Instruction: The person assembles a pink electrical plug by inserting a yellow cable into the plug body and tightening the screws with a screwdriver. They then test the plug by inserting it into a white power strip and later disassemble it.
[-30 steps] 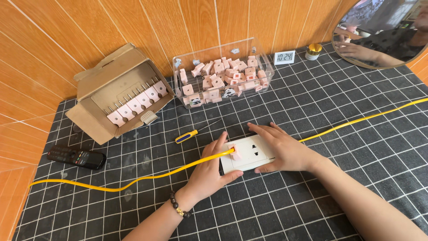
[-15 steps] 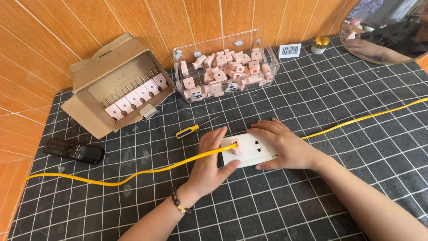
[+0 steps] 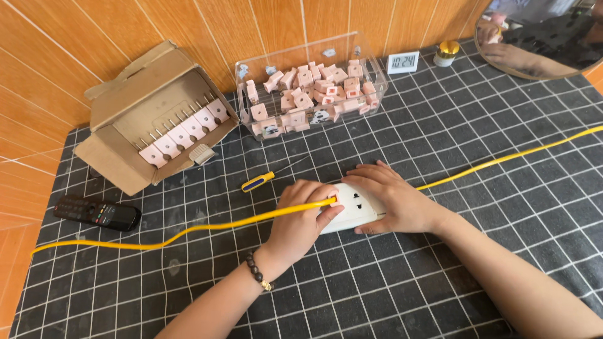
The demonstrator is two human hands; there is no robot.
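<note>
A white socket block (image 3: pixel 352 207) lies on the black checked mat (image 3: pixel 477 125) in the middle. My right hand (image 3: pixel 396 199) covers its right half and grips it. My left hand (image 3: pixel 300 220) holds the block's left end, with a yellow cable (image 3: pixel 188 231) running out under my fingers to the left. A second stretch of yellow cable (image 3: pixel 515 157) leaves from behind my right hand toward the right edge.
A small screwdriver with a yellow and blue handle (image 3: pixel 259 181) lies just behind my left hand. Behind it stand a clear bin of pink plugs (image 3: pixel 311 88) and an open cardboard box (image 3: pixel 151 119). A black remote (image 3: pixel 96 213) lies at the left; a mirror (image 3: pixel 540 37) leans at the back right.
Both hands stay on the socket block; they and the block have shifted slightly. The yellow cable lies much as before.
</note>
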